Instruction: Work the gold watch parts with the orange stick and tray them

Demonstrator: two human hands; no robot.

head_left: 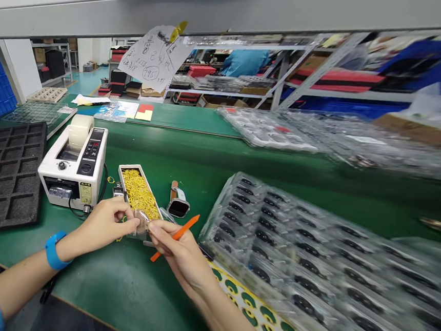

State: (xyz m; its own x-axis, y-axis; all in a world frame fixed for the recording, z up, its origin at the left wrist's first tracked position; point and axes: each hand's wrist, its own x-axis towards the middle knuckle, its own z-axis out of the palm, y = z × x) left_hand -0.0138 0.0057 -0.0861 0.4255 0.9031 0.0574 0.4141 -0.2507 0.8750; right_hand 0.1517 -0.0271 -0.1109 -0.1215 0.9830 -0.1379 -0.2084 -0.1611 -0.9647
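Note:
My left hand (113, 221), with a blue wristband, pinches the edge of a small shiny round piece (141, 221), perhaps a watch part; its kind is not clear. On the other side of that piece are the fingertips of my right hand (173, 241), also closed on it. An orange pointed plastic stick (186, 228) is tucked in my right hand, tip up and to the right. Just behind the fingers lies a white box (152, 189) filled with small yellow rings (137, 190). A smartwatch (179, 206) rests to the right of the box.
At left stand a white tape dispenser (99, 160) and a black compartment tray (8, 183). Clear plastic trays (287, 243) of dark parts cover the right side, beside a yellow sheet of green rings (249, 299). A grey shelf beam (234, 7) crosses overhead.

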